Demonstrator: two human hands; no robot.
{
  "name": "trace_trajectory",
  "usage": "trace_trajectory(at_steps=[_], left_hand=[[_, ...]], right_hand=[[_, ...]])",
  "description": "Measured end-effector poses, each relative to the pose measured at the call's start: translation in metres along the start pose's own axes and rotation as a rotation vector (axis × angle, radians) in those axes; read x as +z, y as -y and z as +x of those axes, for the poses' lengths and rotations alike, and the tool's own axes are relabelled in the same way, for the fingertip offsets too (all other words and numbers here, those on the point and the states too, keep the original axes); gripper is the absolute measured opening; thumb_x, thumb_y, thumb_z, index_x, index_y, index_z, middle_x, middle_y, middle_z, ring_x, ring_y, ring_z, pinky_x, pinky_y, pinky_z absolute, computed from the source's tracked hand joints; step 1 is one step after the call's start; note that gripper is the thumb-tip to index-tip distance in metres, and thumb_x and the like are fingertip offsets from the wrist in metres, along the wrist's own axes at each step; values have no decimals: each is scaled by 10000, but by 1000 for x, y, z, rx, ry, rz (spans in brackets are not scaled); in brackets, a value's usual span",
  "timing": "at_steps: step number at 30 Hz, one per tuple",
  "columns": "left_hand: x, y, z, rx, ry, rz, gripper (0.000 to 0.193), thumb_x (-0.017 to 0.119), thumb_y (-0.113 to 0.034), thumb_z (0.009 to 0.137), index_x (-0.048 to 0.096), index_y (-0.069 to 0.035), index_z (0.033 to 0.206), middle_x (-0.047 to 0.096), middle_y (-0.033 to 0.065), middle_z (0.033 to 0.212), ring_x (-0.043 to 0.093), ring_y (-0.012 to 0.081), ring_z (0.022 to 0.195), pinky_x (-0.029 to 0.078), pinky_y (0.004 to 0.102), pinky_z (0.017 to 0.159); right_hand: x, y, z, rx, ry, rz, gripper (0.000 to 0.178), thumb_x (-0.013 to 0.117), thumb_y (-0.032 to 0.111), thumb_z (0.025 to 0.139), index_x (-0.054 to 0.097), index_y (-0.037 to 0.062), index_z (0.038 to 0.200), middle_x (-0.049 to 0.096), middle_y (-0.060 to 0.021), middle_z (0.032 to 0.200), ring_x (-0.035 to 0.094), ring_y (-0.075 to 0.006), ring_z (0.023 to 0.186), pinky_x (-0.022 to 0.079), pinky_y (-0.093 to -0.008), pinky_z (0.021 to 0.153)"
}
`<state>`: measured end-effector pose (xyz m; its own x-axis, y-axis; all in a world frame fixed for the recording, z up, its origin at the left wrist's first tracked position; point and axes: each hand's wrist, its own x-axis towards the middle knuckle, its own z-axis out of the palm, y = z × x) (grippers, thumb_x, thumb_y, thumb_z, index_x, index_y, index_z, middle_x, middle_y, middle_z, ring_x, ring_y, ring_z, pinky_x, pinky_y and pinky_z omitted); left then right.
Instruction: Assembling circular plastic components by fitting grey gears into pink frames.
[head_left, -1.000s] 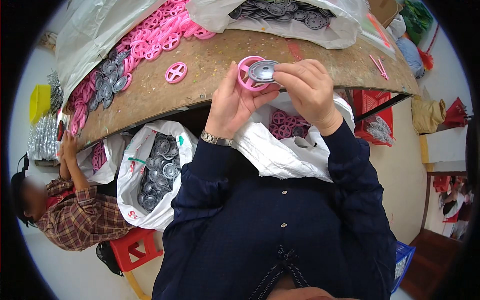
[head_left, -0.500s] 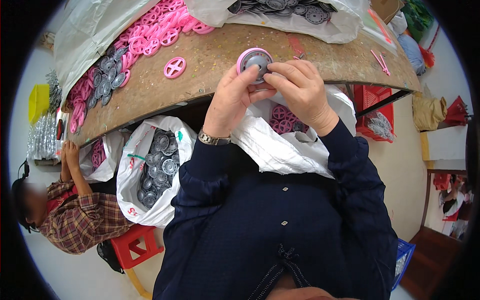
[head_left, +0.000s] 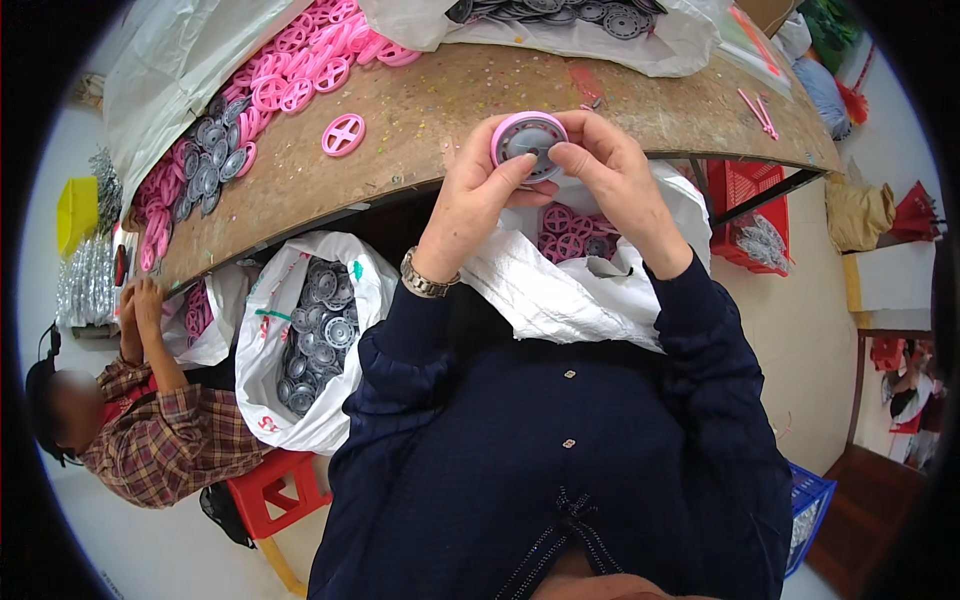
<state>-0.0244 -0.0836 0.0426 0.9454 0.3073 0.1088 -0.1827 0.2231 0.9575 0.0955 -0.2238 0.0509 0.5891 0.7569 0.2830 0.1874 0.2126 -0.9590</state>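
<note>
Between my two hands is a small toy wheel (head_left: 531, 137), a grey hubcap-like disc set in a pink ring. It is held up above the table's near edge, disc face toward me. My left hand (head_left: 474, 187) is closed on the left side, its thumb lying on the disc. My right hand (head_left: 614, 176) grips the right side, with that thumb pressing on the disc too. Fingers of both hands curl behind the wheel and are partly hidden. Below them, an open white sack (head_left: 540, 290) contains pink-purple spoked rings (head_left: 568, 232).
The wooden table (head_left: 400, 130) bears a single pink ring (head_left: 343, 134), a pink ring pile (head_left: 290, 70), grey discs (head_left: 210, 150) and pink sticks (head_left: 758, 113). A white sack (head_left: 262, 370) of grey discs stands at left, near a seated person (head_left: 170, 430). A red basket (head_left: 750, 200) is at right.
My right hand has shifted from a fingertip pinch at the disc to a grip round the wheel's right side, thumb on its face. The wheel has moved slightly right and nearer.
</note>
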Motion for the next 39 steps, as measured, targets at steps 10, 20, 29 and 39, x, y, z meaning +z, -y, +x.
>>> trace_trajectory(at_steps=[10, 20, 29, 39], left_hand=[[16, 12, -4, 189, -94, 329, 289, 550, -77, 974, 528, -1, 1252, 668, 113, 1015, 703, 166, 811, 583, 276, 684], [5, 12, 2, 201, -164, 559, 266, 531, -255, 1011, 613, -3, 989, 642, 118, 746, 661, 181, 647, 482, 330, 535], [9, 10, 3, 143, -75, 345, 211, 559, -178, 979, 587, 0, 1089, 643, 124, 832, 652, 188, 621, 512, 304, 572], [5, 18, -5, 83, -16, 540, 383, 611, -17, 920, 519, -19, 1291, 649, 61, 941, 649, 105, 701, 536, 245, 645]], right_hand=[[-5, -15, -7, 40, -20, 33, 113, 604, 63, 943, 627, 1, 1035, 643, 17, 946, 577, -54, 887, 455, -217, 811], [1, -2, -9, 49, 43, -217, 165, 625, 67, 928, 608, -7, 1075, 626, 16, 949, 566, -53, 870, 462, -223, 770], [-6, -18, -11, 97, 56, -79, 196, 627, 44, 918, 581, -3, 1103, 625, -5, 1000, 577, -63, 902, 472, -231, 800], [-5, -31, -10, 100, 76, 27, 164, 589, 41, 937, 600, -6, 1094, 647, -7, 982, 598, -72, 904, 476, -228, 826]])
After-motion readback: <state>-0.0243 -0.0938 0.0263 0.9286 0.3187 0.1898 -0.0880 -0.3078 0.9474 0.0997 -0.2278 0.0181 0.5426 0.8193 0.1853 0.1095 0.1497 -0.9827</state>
